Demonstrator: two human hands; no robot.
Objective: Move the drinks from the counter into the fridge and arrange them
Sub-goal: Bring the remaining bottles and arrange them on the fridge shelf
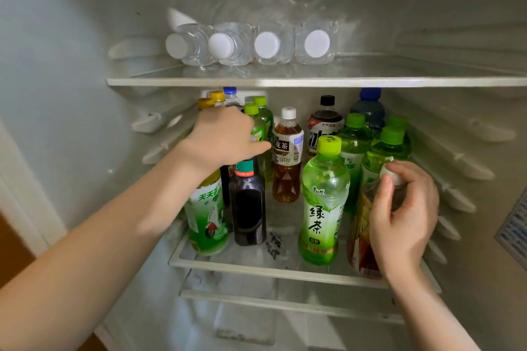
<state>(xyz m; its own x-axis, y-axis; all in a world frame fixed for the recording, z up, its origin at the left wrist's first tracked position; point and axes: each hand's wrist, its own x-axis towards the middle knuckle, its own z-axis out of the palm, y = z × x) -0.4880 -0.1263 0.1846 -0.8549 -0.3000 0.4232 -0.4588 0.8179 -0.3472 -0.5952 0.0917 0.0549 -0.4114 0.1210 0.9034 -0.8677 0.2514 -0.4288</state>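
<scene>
I look into an open fridge. My left hand grips the top of a dark bottle with a teal label, standing at the front left of the middle shelf. My right hand holds a brown tea bottle with a white cap near its neck, at the shelf's front right. Between them stand a green tea bottle and a brown oolong tea bottle. Several more green-capped bottles crowd the right and back.
On the upper shelf, several clear water bottles lie on their sides, white caps facing me. A green-labelled can-shaped bottle stands far left. A bare strip of shelf lies at the front centre. A lower shelf sits beneath.
</scene>
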